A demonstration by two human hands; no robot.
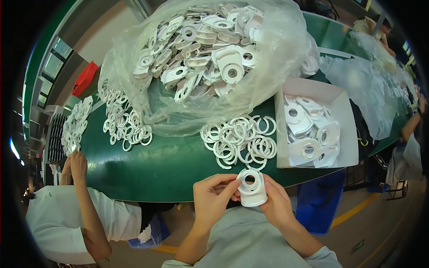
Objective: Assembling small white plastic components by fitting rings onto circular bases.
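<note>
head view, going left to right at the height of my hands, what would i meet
Co-worker's forearm → your left hand → white holed piece → your right hand → blue bin

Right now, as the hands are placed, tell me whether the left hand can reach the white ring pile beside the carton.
Probably yes: the white ring pile lies just beyond the left hand, with nothing visibly blocking it, though those fingers are on the white holed plastic part.

A factory assembly workshop: the green worktop carries a big bag of white plastic parts, a co-worker is alongside, and yellow lines mark the floor.
</note>
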